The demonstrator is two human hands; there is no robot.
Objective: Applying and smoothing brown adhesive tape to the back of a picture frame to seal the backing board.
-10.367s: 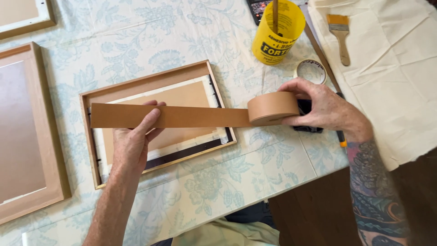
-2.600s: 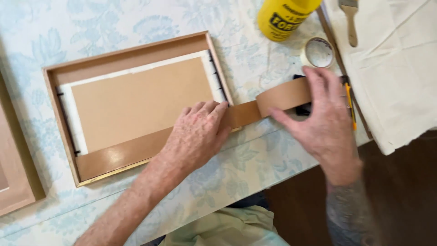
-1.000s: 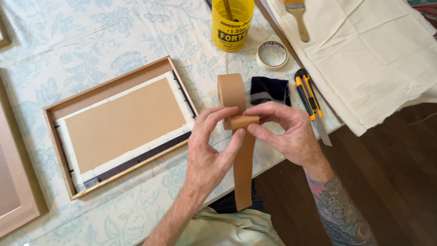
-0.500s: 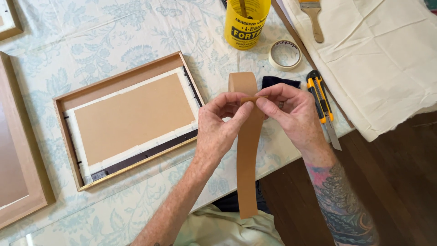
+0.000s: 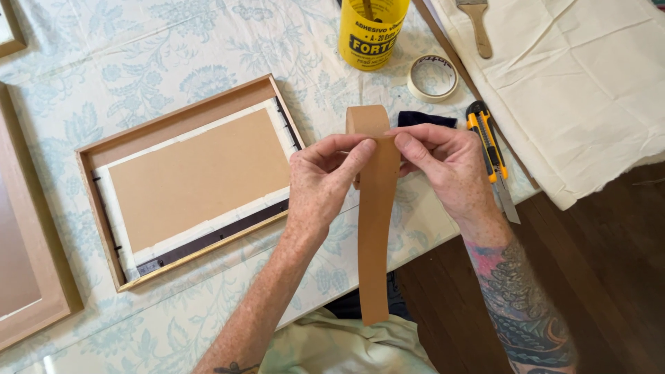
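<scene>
Flattened since half a second earlier — the small fold pinched at the top of the brown paper strip (image 5: pixel 375 228), now smoothed against the tape roll (image 5: pixel 368 119); shifted slightly too, the whole view, with the yellow adhesive pot (image 5: pixel 372 31) nearer the top edge. Hung straight down from the roll, past the table edge toward the lap. Left hand (image 5: pixel 320 183) closed with thumb and forefinger pinching the strip's left edge just below the roll. Right hand (image 5: pixel 443 166) closed likewise, thumb pressed on the strip's face at its right edge, other fingers curled behind. Held upright over the flowered tablecloth (image 5: pixel 173 52), just right of the wooden frame (image 5: pixel 181 125) lying face down with its brown backing board (image 5: pixel 197 176) showing, white tape along three sides and a dark uncovered gap along the near edge.

Judged to be the parting of a measured length from the roll. Best done with both pinches kept close together on one straight line across the strip, pulled in opposite directions sharply — a slow pull likely to wander into a ragged or slanted edge. Utility knife (image 5: pixel 485 142) just beside the right hand, probably cleaner for a square cut. Also present: a dark cloth (image 5: pixel 424 118) behind the roll, a small white tape roll (image 5: pixel 432 77), a brush (image 5: pixel 476 28) on the cream cloth (image 5: pixel 575 90).
</scene>
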